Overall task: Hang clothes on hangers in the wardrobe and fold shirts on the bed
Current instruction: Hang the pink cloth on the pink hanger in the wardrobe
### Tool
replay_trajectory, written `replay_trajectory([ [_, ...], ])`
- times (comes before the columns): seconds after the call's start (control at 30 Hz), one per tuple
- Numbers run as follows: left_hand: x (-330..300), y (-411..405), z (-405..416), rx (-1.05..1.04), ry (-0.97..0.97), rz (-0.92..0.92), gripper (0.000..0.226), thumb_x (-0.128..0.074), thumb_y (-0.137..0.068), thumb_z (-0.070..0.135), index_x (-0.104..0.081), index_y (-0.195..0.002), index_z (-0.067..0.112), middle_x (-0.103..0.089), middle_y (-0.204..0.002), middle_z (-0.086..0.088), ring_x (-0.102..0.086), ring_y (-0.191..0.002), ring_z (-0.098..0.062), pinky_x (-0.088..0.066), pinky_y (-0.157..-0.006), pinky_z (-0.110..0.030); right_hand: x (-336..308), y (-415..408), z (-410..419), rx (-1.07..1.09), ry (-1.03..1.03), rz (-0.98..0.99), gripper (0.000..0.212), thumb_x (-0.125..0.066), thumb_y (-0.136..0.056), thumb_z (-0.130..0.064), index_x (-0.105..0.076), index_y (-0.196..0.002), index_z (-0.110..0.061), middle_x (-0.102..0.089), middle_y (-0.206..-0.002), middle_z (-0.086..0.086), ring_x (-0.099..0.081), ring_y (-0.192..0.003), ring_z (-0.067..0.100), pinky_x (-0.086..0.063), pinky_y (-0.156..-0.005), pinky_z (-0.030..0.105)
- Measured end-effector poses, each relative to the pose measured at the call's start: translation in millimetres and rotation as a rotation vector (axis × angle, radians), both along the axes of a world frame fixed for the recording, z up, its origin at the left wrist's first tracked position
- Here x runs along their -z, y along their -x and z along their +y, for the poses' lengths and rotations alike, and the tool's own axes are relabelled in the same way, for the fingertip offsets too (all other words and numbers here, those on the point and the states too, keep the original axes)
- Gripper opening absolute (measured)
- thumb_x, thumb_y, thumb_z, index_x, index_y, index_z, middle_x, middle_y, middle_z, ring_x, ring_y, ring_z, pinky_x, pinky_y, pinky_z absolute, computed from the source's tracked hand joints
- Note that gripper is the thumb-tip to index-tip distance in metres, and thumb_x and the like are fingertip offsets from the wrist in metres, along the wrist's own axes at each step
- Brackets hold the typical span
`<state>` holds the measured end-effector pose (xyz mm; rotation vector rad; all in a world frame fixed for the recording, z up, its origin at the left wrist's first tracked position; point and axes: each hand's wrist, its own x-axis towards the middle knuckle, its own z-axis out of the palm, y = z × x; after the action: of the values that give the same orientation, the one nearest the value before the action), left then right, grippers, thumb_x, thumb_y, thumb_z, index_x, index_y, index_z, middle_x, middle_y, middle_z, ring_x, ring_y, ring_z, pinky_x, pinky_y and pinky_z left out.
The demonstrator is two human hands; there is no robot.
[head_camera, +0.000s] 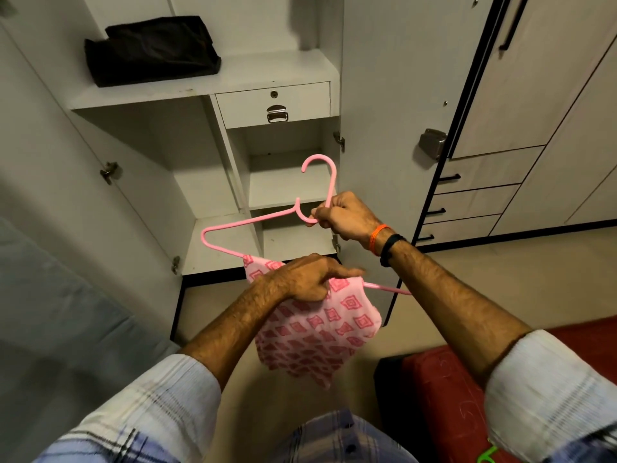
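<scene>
Now: right hand grips hanger | left hand pinches cloth

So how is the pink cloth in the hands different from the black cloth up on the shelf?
The pink cloth has a red diamond pattern; the black cloth is plain. The pink one drapes over the pink hanger bar, gripped by the left hand; the black one lies folded and untouched on the wardrobe shelf. Both are fabric.

open grey wardrobe, beige floor
</scene>
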<state>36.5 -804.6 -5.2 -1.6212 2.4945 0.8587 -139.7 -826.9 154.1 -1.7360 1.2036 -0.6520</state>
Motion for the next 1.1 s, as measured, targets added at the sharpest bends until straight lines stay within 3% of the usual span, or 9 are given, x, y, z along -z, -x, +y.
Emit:
replay_trajectory([
  [0.07, -82.1, 40.3, 26.8, -0.002, 0.101, 0.045, 0.051, -0.062, -0.091, 0.027, -0.050, -0.140, 0.040, -0.065, -0.125, 0.011, -0.062, -0.107, -0.010, -0.051, -0.094, -0.031, -1.4, -1.2, 0.3, -0.010, 0.006, 0.003, 0.030, -0.058, -0.095, -0.020, -0.070, -0.081, 0.004, -0.053, -0.061, 0.005, -0.039, -0.047, 0.011, -0.033, -0.041, 0.021],
  [0.13, -97.1, 44.4, 28.3, -0.085, 0.173, 0.140, 0.034, -0.066, -0.091, 0.041, -0.067, -0.124, 0.033, -0.072, -0.111, 0.011, -0.066, -0.097, -0.009, -0.054, -0.092, -0.038, -3.4, -1.8, 0.3, -0.015, 0.011, -0.002, 0.029, -0.058, -0.095, -0.020, -0.069, -0.075, -0.002, -0.053, -0.060, 0.003, -0.039, -0.047, 0.011, -0.032, -0.041, 0.020],
  [0.2, -89.9, 31.2, 34.5, -0.183, 0.166, 0.170, 0.032, -0.068, -0.087, 0.050, -0.074, -0.112, 0.031, -0.075, -0.101, 0.013, -0.067, -0.090, -0.007, -0.055, -0.088, -0.039, -4.7, -1.4, -1.1, -0.016, 0.014, -0.012, 0.029, -0.058, -0.094, -0.020, -0.066, -0.070, -0.007, -0.052, -0.060, 0.003, -0.039, -0.046, 0.011, -0.032, -0.040, 0.020],
  [0.43, -91.1, 32.1, 39.1, -0.389, 0.325, 0.249, 0.022, -0.076, -0.081, 0.044, -0.080, -0.097, 0.030, -0.076, -0.087, 0.012, -0.068, -0.079, -0.007, -0.057, -0.078, -0.035, -6.9, -6.1, -3.7, -0.031, 0.021, -0.007, 0.032, -0.059, -0.094, -0.019, -0.063, -0.063, -0.010, -0.048, -0.054, 0.001, -0.037, -0.043, 0.010, -0.032, -0.039, 0.019],
  [0.57, -95.6, 50.6, 34.8, -0.703, 0.501, 0.401, 0.014, -0.072, -0.086, 0.037, -0.079, -0.094, 0.028, -0.075, -0.083, 0.011, -0.067, -0.079, -0.010, -0.053, -0.075, -0.030, -10.0, -4.7, -6.1, -0.054, -0.008, -0.045, 0.029, -0.060, -0.094, -0.019, -0.068, -0.072, -0.002, -0.049, -0.054, 0.001, -0.036, -0.042, 0.009, -0.031, -0.040, 0.021],
  [0.63, -103.3, 58.6, 27.2, -0.821, 0.550, 0.398, 0.015, -0.070, -0.087, 0.032, -0.079, -0.098, 0.025, -0.075, -0.085, 0.002, -0.066, -0.080, -0.019, -0.052, -0.073, -0.031, -11.7, -5.1, -5.4, -0.080, -0.017, -0.062, 0.030, -0.059, -0.094, -0.017, -0.065, -0.068, -0.003, -0.050, -0.054, 0.002, -0.040, -0.041, 0.009, -0.034, -0.041, 0.020],
  [0.83, -104.6, 54.6, 9.1, -0.500, 0.166, -0.017, 0.031, -0.072, -0.082, 0.053, -0.078, -0.097, 0.027, -0.074, -0.091, 0.005, -0.067, -0.085, -0.016, -0.057, -0.083, -0.036, -6.6, 1.1, -7.7, -0.078, 0.001, -0.054, 0.029, -0.060, -0.093, -0.018, -0.065, -0.068, -0.004, -0.049, -0.057, 0.005, -0.036, -0.044, 0.011, -0.029, -0.039, 0.022],
  [1.0, -100.7, 33.5, 21.0, -0.532, 0.244, -0.002, 0.040, -0.065, -0.081, 0.065, -0.076, -0.083, 0.026, -0.072, -0.078, 0.007, -0.066, -0.077, -0.014, -0.057, -0.077, -0.039, 1.5, 10.0, -9.0, -0.044, -0.028, -0.101, 0.029, -0.058, -0.093, -0.016, -0.065, -0.067, -0.005, -0.048, -0.057, 0.004, -0.035, -0.045, 0.011, -0.028, -0.041, 0.023],
  [1.1, -106.2, 14.3, 33.0, -0.504, 0.293, 0.014, 0.042, -0.064, -0.082, 0.064, -0.077, -0.087, 0.025, -0.072, -0.081, 0.007, -0.065, -0.078, -0.014, -0.057, -0.075, -0.036, 2.3, 12.1, -11.5, -0.036, -0.030, -0.107, 0.029, -0.058, -0.093, -0.016, -0.066, -0.067, -0.006, -0.049, -0.059, 0.005, -0.035, -0.046, 0.011, -0.028, -0.042, 0.023],
])
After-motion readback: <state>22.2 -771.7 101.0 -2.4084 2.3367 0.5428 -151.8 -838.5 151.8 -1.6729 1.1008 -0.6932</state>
